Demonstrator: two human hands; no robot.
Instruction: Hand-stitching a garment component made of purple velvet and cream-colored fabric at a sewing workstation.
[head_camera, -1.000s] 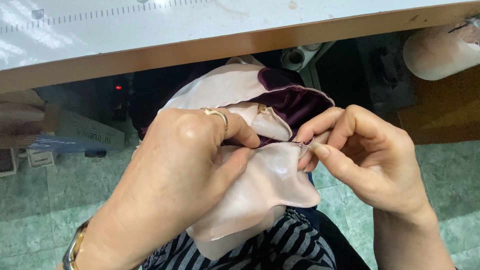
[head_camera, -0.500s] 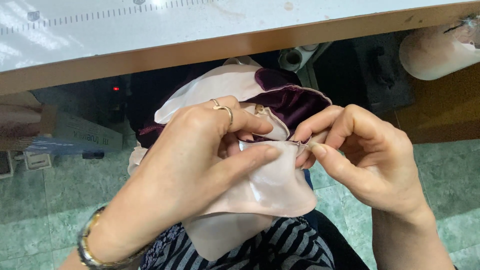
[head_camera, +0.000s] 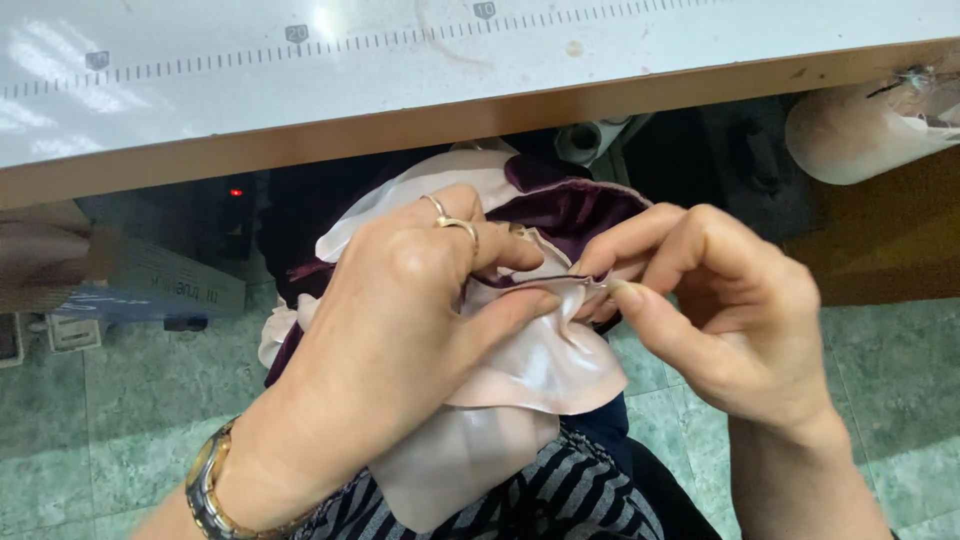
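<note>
Pink shiny cloth (head_camera: 545, 365) with a dark purple inside is bunching up; left hand (head_camera: 400, 330) and right hand (head_camera: 730, 310) are pinching its folded edge.

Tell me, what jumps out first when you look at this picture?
Two hands meet in the middle: the left hand, with a gold ring, and the right hand pinch the edge of a shiny pale pink cloth with dark purple cloth behind it. Above runs a white table edge marked like a ruler.

A long grey-blue box (head_camera: 165, 290) with pale print lies under the table (head_camera: 400, 125) at left, beside a small red indicator light (head_camera: 235, 192).
</note>
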